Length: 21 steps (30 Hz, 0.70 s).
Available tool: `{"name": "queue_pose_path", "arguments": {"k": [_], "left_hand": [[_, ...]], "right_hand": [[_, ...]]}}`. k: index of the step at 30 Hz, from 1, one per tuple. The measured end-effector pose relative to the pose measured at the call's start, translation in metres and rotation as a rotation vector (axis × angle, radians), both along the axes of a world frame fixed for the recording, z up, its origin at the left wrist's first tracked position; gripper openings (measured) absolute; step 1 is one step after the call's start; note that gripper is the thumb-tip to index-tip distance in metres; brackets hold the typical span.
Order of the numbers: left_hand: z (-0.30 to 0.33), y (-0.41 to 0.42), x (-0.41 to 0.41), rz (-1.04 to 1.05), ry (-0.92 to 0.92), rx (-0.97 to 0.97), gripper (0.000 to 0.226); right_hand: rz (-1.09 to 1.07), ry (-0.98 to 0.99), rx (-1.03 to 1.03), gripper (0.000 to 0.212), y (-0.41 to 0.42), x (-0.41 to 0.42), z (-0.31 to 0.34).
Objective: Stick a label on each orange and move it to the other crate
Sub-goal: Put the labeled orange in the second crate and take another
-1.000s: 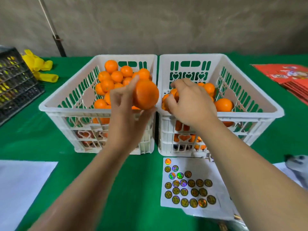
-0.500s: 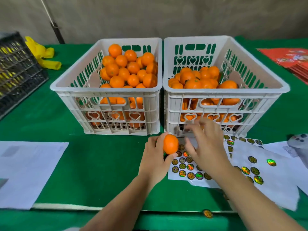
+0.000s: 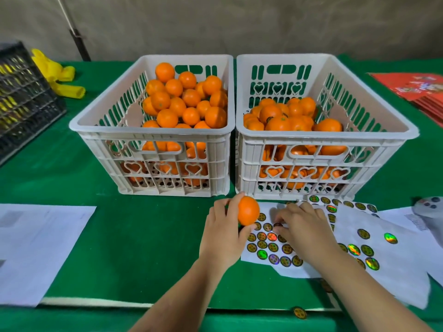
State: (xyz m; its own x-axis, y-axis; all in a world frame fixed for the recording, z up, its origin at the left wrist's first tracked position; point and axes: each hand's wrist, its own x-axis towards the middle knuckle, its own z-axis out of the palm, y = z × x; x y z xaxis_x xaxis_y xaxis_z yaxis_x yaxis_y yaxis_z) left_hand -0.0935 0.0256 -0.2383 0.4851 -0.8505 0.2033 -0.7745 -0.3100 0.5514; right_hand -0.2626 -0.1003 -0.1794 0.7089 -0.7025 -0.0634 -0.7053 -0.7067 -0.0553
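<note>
With the orange (image 3: 248, 210) lowered beside the sticker sheet (image 3: 268, 254), the left hand (image 3: 224, 236) gripped it while right hand (image 3: 303, 230) fingertips now pinched a label (image 3: 278, 225), so sticking came next.

Right hand (image 3: 303, 226) covers part of sticker sheet (image 3: 268, 257); fingertips curled down at one label, actual pinch not resolvable. Left hand (image 3: 224, 233) hides back of held orange (image 3: 248, 210). Lower oranges in both crates seen only through slots. Black crate (image 3: 21, 97) at 9 o'clock cut by frame edge; grey object (image 3: 429, 212) at 3 o'clock cut too, unidentifiable. Label print too small to read.
</note>
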Motion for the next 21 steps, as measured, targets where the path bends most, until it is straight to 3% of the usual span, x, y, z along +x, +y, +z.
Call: {"name": "queue_pose_path", "arguments": {"k": [11,16,21], "left_hand": [[-0.002,-0.001,0.002,0.001,-0.005,0.009,0.085],[-0.003,-0.002,0.002,0.003,-0.014,0.001,0.085],[-0.004,-0.001,0.001,0.005,-0.016,-0.009,0.085]], "right_hand": [[-0.038,0.025,0.175,0.013,-0.007,0.008,0.005],[-0.139,0.101,0.000,0.034,0.005,0.016,0.006],[-0.206,0.155,-0.079,0.031,0.018,0.023,0.003]]}}
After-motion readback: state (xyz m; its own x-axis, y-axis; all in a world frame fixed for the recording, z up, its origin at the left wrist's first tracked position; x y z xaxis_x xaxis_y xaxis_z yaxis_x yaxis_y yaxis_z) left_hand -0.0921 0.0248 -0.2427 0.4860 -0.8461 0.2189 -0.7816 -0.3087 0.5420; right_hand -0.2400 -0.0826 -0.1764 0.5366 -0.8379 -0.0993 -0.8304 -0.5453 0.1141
